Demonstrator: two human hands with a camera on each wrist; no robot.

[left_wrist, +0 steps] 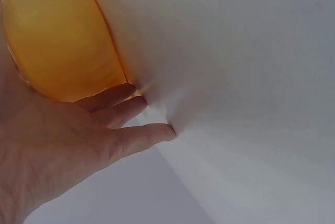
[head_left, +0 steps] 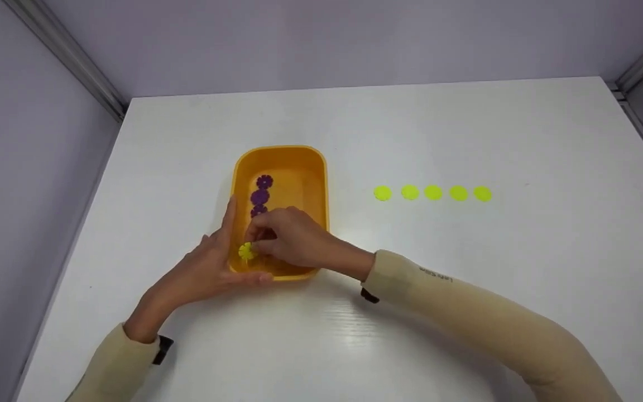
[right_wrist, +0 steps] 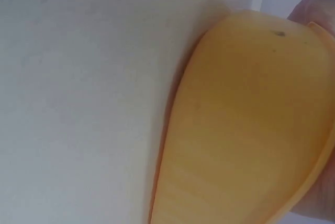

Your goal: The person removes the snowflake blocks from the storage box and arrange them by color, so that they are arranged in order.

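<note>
Right hand (head_left: 291, 237) reaches inside the orange tray (head_left: 317, 167), fingers pinching a yellow flower piece (head_left: 246, 251); left hand (head_left: 210, 268) braces the tray's near-left corner, fingers straight — a loose pinch could drop it.

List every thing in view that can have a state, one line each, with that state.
orange tub: upright on the table, open-topped.
purple flower pieces: lying in a row inside the tub.
yellow flower piece: pinched by the right hand.
left hand: flat against the tub's side.
yellow discs: five, in a row.
</note>
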